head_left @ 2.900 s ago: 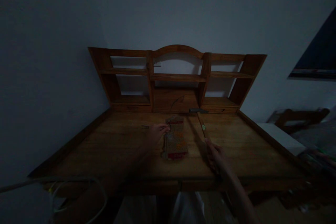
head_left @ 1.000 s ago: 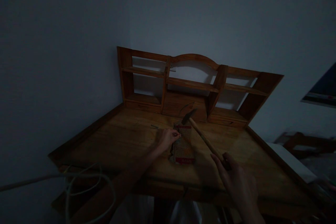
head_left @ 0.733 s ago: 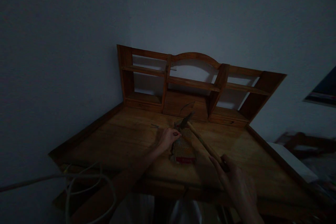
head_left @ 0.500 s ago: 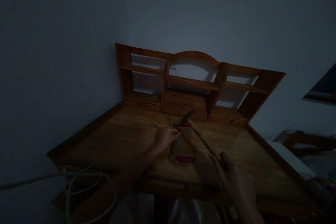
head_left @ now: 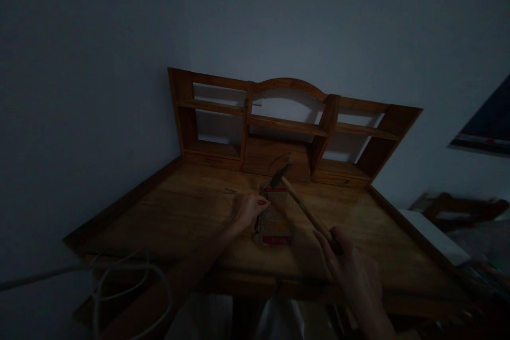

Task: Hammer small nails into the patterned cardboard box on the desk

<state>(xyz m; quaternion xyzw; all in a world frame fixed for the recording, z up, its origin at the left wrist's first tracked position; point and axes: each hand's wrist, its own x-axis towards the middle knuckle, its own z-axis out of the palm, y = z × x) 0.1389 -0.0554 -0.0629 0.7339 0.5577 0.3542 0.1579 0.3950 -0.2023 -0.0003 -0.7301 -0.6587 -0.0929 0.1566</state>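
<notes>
My right hand [head_left: 346, 260] is wrapped round the lower end of the wooden handle of a hammer [head_left: 306, 211]. The dark hammer head is raised above the far end of a worn red and brown block [head_left: 276, 223] on the wooden desk. My left hand [head_left: 252, 208] is at the block's left edge, thumb and forefinger pinched over its top. What the pinch holds is too small and dark to make out. A few small thin pieces [head_left: 230, 190] lie on the desk left of the block.
A wooden shelf unit [head_left: 285, 125] stands along the desk's back edge. Pale cable [head_left: 159, 271] loops across the lower left. To the right are a white surface [head_left: 434, 236] and a wooden chair [head_left: 458, 210].
The whole view has shifted slightly, so the desk and shelf sit a little further left. Both hands keep their grips, and the hammer stays raised over the block.
</notes>
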